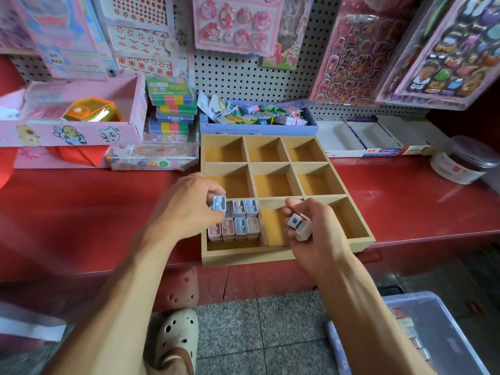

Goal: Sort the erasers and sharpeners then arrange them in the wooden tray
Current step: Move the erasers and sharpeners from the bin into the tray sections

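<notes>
Down at the bottom of the frame, your foot in a cream clog (177, 339) stands on the grey tiled floor, with a clear plastic bin (443, 334) at lower right. Just above, your two forearms reach up to the wooden tray (243, 255), which sits on the red table (81, 207) at mid-frame. Your right hand (316, 234), over the tray's bottom middle compartment, has its grip curled around two pale sharpeners (299, 227), one showing its round hole. Your left hand (186, 207) pinches a blue sharpener (219, 203) between thumb and fingertips, above the tray's bottom left compartment. In that compartment, packed sharpeners (238, 220) in pink, blue and grey stand in two rows, touching one another. The tray's other compartments show only their yellow floors. Farther up, a blue box (257, 128) of tangled tagged items sits just behind the tray, a pink box (75, 131) at left, a clear jar (462, 161) at right. Sticker sheets hang on the pegboard (243, 74) across the top.
</notes>
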`<state>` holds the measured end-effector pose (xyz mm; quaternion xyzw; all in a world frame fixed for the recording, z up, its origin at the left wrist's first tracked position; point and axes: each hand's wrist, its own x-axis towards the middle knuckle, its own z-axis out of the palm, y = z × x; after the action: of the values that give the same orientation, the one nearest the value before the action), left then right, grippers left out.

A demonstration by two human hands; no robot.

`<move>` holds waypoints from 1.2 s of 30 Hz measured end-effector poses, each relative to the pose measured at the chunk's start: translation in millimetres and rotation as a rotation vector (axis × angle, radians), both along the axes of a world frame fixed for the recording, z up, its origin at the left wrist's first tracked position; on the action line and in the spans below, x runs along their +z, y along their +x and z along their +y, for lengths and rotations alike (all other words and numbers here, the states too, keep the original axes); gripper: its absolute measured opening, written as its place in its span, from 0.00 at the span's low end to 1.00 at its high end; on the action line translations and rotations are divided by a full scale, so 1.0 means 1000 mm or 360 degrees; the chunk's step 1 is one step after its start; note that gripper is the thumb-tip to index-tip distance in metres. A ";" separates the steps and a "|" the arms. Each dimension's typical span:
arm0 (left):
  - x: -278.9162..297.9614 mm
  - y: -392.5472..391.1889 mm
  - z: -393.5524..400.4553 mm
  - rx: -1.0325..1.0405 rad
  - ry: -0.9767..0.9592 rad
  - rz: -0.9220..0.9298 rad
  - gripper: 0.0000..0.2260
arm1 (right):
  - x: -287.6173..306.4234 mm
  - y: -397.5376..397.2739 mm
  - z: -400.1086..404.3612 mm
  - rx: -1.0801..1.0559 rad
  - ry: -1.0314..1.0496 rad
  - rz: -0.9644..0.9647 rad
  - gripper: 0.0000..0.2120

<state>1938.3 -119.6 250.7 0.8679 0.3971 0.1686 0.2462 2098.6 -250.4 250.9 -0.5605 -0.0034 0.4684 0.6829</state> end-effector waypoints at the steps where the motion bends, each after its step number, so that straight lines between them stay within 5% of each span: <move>1: -0.001 0.001 0.000 -0.0005 -0.0003 0.0042 0.11 | 0.000 0.000 0.000 -0.0011 0.0012 0.0021 0.10; 7: -0.005 0.007 -0.002 -0.0057 -0.0011 0.0065 0.11 | -0.001 -0.001 0.000 0.0040 -0.0027 -0.0101 0.18; 15: -0.008 0.011 -0.002 -0.0049 0.0035 0.0085 0.22 | -0.001 -0.004 -0.006 0.0283 0.0020 -0.0009 0.10; 24: 0.002 0.018 -0.012 -0.0003 -0.0081 -0.0477 0.10 | 0.003 -0.005 -0.012 0.0492 0.0170 -0.0104 0.19; 36: 0.008 0.026 -0.025 -0.0442 -0.0502 -0.0533 0.15 | -0.002 -0.007 -0.006 0.0259 0.0157 -0.0302 0.04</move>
<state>1964.1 -144.9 258.4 0.8251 0.2493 0.2104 0.4613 2091.2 -256.5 249.0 -0.5660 -0.1365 0.4664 0.6659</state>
